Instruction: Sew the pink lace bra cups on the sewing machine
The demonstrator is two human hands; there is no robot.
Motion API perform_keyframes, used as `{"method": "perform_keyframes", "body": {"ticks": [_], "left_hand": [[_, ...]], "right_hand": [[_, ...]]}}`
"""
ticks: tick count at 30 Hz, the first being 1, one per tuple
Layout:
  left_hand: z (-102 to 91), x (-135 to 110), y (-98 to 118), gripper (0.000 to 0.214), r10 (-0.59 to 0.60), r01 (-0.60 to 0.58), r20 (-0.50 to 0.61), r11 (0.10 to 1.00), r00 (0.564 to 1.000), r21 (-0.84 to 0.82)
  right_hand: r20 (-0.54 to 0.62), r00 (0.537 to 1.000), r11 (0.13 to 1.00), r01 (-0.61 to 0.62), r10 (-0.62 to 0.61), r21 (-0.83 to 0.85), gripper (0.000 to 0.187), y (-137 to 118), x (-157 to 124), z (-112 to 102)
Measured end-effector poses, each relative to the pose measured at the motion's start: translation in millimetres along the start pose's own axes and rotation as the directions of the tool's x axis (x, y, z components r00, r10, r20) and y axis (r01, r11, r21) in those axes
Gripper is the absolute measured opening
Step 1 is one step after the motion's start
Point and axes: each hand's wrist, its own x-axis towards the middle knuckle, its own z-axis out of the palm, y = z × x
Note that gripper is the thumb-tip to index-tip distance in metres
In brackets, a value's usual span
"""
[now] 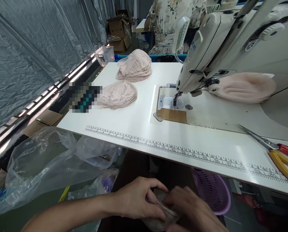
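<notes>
Below the front edge of the table, over my lap, my left hand (139, 199) is curled round a pale fabric piece (156, 225). My right hand (191, 206), slightly blurred, grips the same fabric from the other side. Both hands partly cover the fabric, so its full shape is hidden. On the white table (139, 122) above them stands a sewing machine (199, 54); no fabric lies under its needle (175, 99). Left of the needle rest a nearer stack of pale pink lace cups (120, 94) and a taller far stack (135, 66).
Scissors (269, 143) with red and yellow handles lie at the table's right. Smooth pink cups (245, 87) sit behind the machine head. A purple basket (213, 193) and a clear plastic bag (49, 167) are below the table. Another person (175, 19) is beyond it.
</notes>
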Motion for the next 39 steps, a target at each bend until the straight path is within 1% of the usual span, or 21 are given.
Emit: {"method": "perform_keyframes", "body": {"ticks": [1,3,5,8,11,14,16,18,21,24,26,29,33,39], "left_hand": [[-0.7,-1.9,1.2,0.064,0.012,-0.011,-0.019,1.000,1.000,0.026],[-3.0,-6.0,1.8,0.063,0.025,-0.022,-0.045,0.998,0.999,0.050],[-5.8,-8.9,0.5,0.063,0.031,-0.029,-0.050,0.999,0.998,0.035],[-8.7,-9.5,-1.7,0.064,0.022,-0.022,-0.030,1.000,0.999,0.008],[-9.5,-7.8,-1.7,0.051,0.000,0.001,-0.030,0.999,1.000,0.041],[-9.3,-6.4,-2.6,0.034,0.016,-0.014,-0.032,0.998,0.999,0.059],[-9.2,-6.0,-4.9,0.030,0.031,-0.030,-0.022,0.999,0.999,0.034],[-9.3,-5.7,-7.5,0.029,0.038,-0.038,-0.024,0.999,0.999,0.021],[-9.2,-5.3,-9.2,0.030,0.033,-0.031,-0.036,0.999,0.999,0.034],[-8.3,-4.5,-8.1,0.029,0.016,-0.016,-0.023,1.000,1.000,0.000],[-7.4,-4.0,-7.3,0.031,0.015,-0.015,-0.017,1.000,1.000,-0.024],[-6.7,-4.0,-7.1,0.034,0.017,-0.017,-0.026,1.000,1.000,0.009],[-7.9,-4.6,-7.4,0.032,0.010,-0.008,-0.047,0.999,0.999,0.051],[-10.2,-5.1,-4.9,0.025,0.033,-0.029,-0.046,0.996,0.998,0.082]], "right_hand": [[0.055,0.998,0.998,-0.043,0.041,0.034,0.028,-5.5,6.9,3.7],[0.069,0.989,0.985,-0.135,0.128,0.108,0.032,-10.9,14.7,10.6],[0.065,0.980,0.963,-0.198,0.189,0.183,0.032,-8.6,15.5,15.9],[0.096,0.966,0.926,-0.257,0.239,0.277,0.033,0.7,12.7,20.0],[0.126,0.955,0.894,-0.296,0.269,0.336,0.035,5.4,12.8,20.4],[0.124,0.952,0.880,-0.305,0.278,0.365,0.034,3.6,15.9,18.8],[0.122,0.954,0.867,-0.299,0.273,0.399,0.034,1.8,17.6,18.1],[0.129,0.952,0.849,-0.306,0.278,0.431,0.032,1.1,18.0,18.1],[0.147,0.942,0.838,-0.335,0.300,0.431,0.030,1.3,16.1,18.6],[0.134,0.935,0.838,-0.353,0.328,0.416,0.027,0.5,13.5,18.5],[0.114,0.937,0.836,-0.346,0.330,0.426,0.028,-0.5,12.9,18.6],[0.134,0.943,0.824,-0.331,0.304,0.460,0.034,-1.1,15.2,19.4],[0.159,0.949,0.805,-0.316,0.274,0.502,0.037,0.3,21.2,19.4],[0.189,0.934,0.775,-0.356,0.302,0.522,0.038,2.5,22.0,17.2]]}}
